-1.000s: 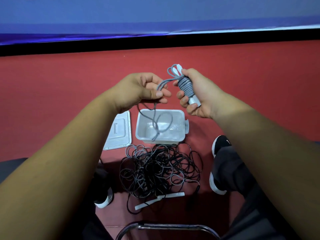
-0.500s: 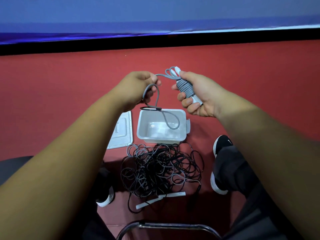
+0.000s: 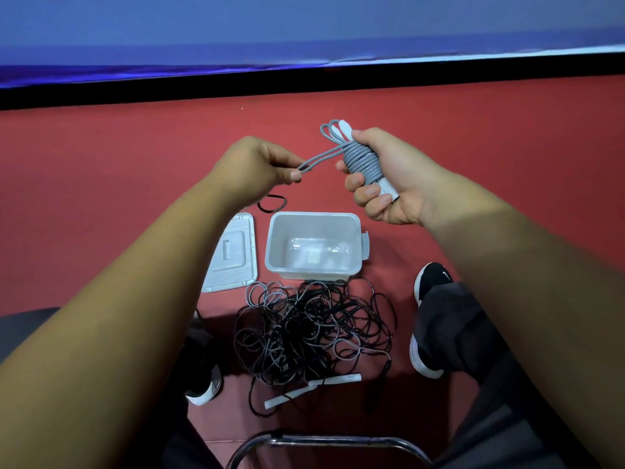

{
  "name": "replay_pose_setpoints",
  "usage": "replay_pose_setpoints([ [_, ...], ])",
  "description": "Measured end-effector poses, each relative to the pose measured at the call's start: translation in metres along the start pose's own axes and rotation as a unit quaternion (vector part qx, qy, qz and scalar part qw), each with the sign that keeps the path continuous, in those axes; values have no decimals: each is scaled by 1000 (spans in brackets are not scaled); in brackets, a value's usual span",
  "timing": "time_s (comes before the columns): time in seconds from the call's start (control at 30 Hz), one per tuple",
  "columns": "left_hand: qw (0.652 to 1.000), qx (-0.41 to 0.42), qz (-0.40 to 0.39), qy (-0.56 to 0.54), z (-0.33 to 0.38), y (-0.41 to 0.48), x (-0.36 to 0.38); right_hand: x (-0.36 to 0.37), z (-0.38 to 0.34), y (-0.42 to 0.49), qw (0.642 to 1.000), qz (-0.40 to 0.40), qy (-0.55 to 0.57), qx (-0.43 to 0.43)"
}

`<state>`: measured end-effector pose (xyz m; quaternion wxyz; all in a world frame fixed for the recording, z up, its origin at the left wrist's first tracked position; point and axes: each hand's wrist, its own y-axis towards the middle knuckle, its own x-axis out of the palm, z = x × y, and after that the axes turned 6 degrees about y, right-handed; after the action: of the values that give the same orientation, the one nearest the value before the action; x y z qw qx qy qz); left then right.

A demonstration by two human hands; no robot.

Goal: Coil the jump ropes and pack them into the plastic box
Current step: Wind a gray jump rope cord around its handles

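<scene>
Right hand (image 3: pixel 389 177): upper middle of the frame, a bit right of centre. Fingers and thumb are wrapped around the grey jump rope (image 3: pixel 362 160), so it's a proper grip, not just resting on it.
Grey jump rope: wound in tight turns around its two white handles (image 3: pixel 387 189). The handles poke out of the fist at the top and at the bottom, and a couple of small loops stick out by the top end.
Left hand (image 3: pixel 257 170): just left of centre, same height as the other one. Thumb and forefinger pinch the doubled tail of the grey rope, which runs pretty much straight across to the coil. The other fingers are curled in.
Plastic box (image 3: pixel 314 216): sits on the red floor (image 3: pixel 135 164) right under the hands, centre of the frame, open, with no rope in it.
Lid (image 3: pixel 233 255): flat on the floor, just beside the box on its left.
Pile of ropes (image 3: pixel 311 333): a messy tangle of black and grey cord below the box, lower middle, its top edge right at the box's near wall. A white handle (image 3: pixel 314 387) lies at the bottom of the heap.
Black loop (image 3: pixel 274 195): small one on the floor, peeking out under the left hand, above the box's upper left corner.
Shoes: black with white soles, one right of the pile (image 3: pixel 429 282), one left of it (image 3: pixel 203 387).
Metal tube (image 3: pixel 324 441): curved, bottom centre of the frame.
Background: black strip (image 3: pixel 304 86) across the top of the floor, blue surface (image 3: pixel 304 28) above that.
</scene>
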<state>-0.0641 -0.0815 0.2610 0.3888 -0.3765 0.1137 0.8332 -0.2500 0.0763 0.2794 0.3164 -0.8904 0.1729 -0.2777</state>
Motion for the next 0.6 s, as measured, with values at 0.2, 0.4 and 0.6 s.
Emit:
replay_pose_setpoints([
  [0.2,997,9,-22,78,9,0,2,7,3,-10,993,-111,-27,16],
  [0.4,999,9,-53,7,23,-9,7,10,9,-17,971,-215,-65,81],
  [0.6,995,16,-53,-84,26,-13,3,10,16,-19,933,-299,-115,166],
])
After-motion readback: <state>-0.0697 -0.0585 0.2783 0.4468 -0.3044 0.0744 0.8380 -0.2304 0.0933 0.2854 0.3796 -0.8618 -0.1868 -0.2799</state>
